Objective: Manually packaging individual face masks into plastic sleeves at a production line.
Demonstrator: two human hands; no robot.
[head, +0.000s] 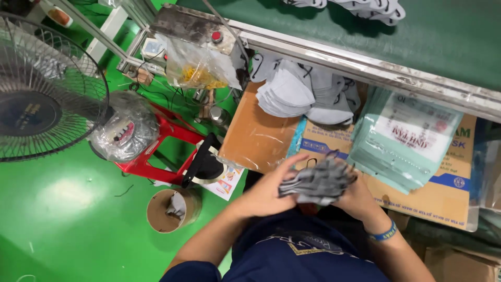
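Both my hands hold a stack of grey folded face masks [318,181] just above my lap. My left hand [269,189] grips the stack's left end, fingers closed along it. My right hand [357,196], with a blue wristband, cups the right end from below. In front of me lies a cardboard box top [255,137] that carries a pile of pale grey masks [300,94] and a stack of clear pale green packaging bags [404,138].
A green conveyor belt [443,36] with a metal frame runs across the top, more masks on it. On the green floor to my left stand a fan [39,89], a red stool [162,143] with a plastic-wrapped bundle, and a cardboard tube [167,209].
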